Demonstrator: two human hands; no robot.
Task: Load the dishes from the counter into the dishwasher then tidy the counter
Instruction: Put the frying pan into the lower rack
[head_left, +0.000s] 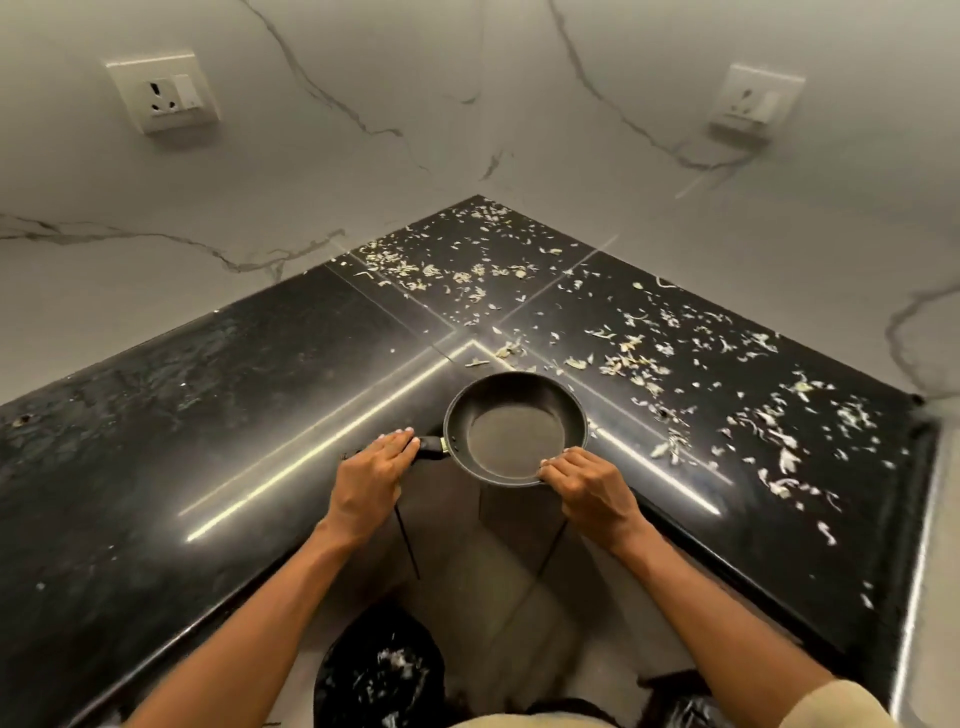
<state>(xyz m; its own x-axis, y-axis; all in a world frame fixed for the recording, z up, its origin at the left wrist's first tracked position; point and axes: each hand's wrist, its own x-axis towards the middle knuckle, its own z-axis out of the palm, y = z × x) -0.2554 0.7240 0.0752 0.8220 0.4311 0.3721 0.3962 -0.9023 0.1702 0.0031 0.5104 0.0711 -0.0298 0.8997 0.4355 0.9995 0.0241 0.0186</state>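
Observation:
A small black frying pan (514, 426) sits at the inner corner edge of the black corner counter (208, 415), its handle pointing left. My left hand (376, 467) is closed over the handle. My right hand (584, 478) grips the pan's near right rim with its fingertips. The pan is empty, with a dull grey base. Pale vegetable peel scraps (639, 358) lie scattered over the back corner and the right wing of the counter.
A bin lined with a black bag (379, 670) holding some scraps stands on the floor below me. A second dark bag (685, 701) is at the lower right. Marble walls carry two power sockets (166, 93), (750, 101). Cabinet doors meet under the corner.

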